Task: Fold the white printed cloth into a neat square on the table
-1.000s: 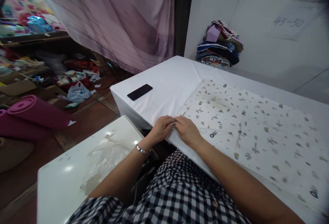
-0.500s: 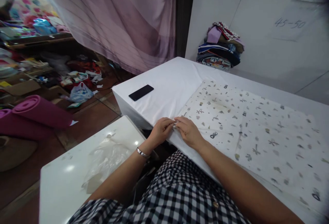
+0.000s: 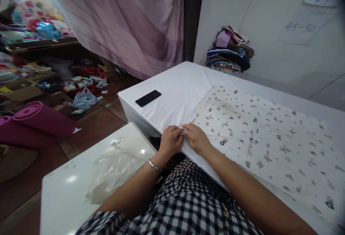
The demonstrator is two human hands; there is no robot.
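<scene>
A white cloth with small grey-brown printed figures [image 3: 257, 134] lies spread flat on the table. At its near left corner, by the table's front edge, my left hand [image 3: 171, 139] and my right hand [image 3: 196, 138] meet with their fingertips nearly touching. Both pinch the corner of the printed cloth between thumb and fingers, though the bit inside the fingers is mostly hidden. A metal bracelet [image 3: 153, 165] circles my left wrist.
The table has a white cover [image 3: 175, 87], and a black phone [image 3: 148, 98] rests near its left edge. To the left, a glossy white stool-like surface [image 3: 61, 188] holds a crumpled clear plastic bag [image 3: 113, 170]. Folded fabrics [image 3: 229, 51] are stacked against the wall.
My left hand has turned slightly, its wrist shifting a little to the right. The fingertips stay together at the cloth's corner. The view has shifted very slightly.
</scene>
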